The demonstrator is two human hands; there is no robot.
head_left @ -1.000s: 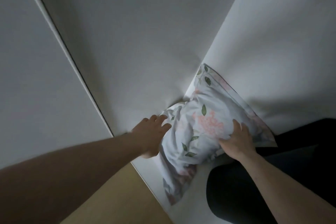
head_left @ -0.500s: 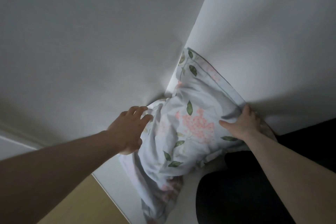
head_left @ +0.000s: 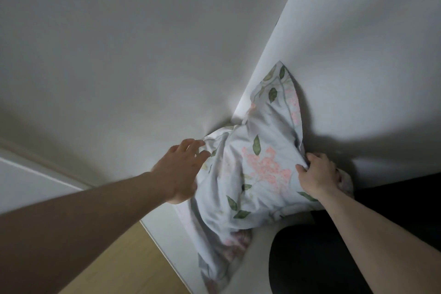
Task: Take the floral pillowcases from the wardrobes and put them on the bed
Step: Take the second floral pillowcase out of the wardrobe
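Observation:
A pale blue floral pillowcase (head_left: 260,164) with pink blossoms and green leaves lies crumpled in the corner where two white wardrobe panels meet. Part of it hangs down over the white bottom edge. My right hand (head_left: 317,174) is closed on a bunch of the fabric at its right side. My left hand (head_left: 181,169) presses against the fabric's left edge with the fingers spread; whether it grips is not visible.
White wardrobe panels (head_left: 143,43) fill the upper view, and a white side panel (head_left: 358,55) stands on the right. A dark garment or leg (head_left: 310,258) is at the lower right. Wooden floor (head_left: 124,265) shows at the bottom left.
My right hand has closed from lying flat into a grip on the fabric. The pillowcase has bunched up and its upper corner has folded inward. My left hand has stayed at the left edge.

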